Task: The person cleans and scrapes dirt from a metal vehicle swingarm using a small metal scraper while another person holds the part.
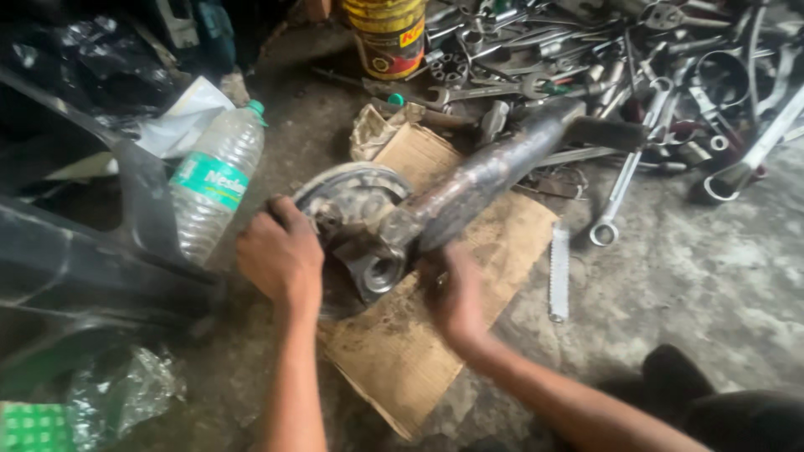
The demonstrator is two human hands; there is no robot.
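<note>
A: Hands?
B: Right hand blurred under the greasy axle tube, grip can't tell. Left hand clasps the hub plate.
A: Where's it lying?
B: On cardboard, floor. Plastic bottle left, spanners beyond.

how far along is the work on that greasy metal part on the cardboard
Already done: the greasy axle part lies on the cardboard, with spanners spread on the floor nearby. In hand: the left hand grips its round plate end while the right hand is under the tube, blurred. Left: the part looks in one piece and dirty; how much remains cannot be told.
</note>
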